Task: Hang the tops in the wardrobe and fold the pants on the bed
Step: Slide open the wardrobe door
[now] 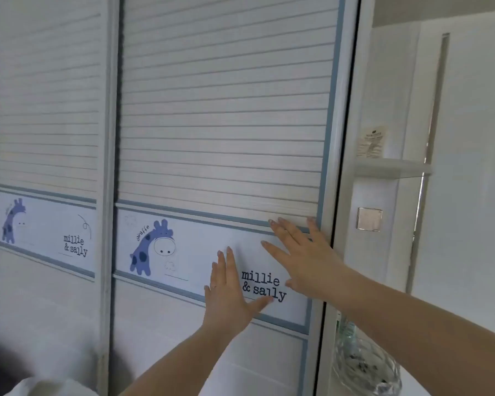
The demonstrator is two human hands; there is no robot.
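Observation:
The wardrobe fills the view, its two white slatted sliding doors closed. The right door has a pale band with a blue giraffe picture and the words "millie & sally". My left hand lies flat on that band, fingers straight and pointing up. My right hand presses flat on the same door near its right edge, fingers spread across the blue trim. No tops, pants or bed are in view.
The left wardrobe door carries the same giraffe band. To the right stand a white frame with a square metal plate, a small white shelf, and a clear glass vase lower down. White cloth shows at bottom left.

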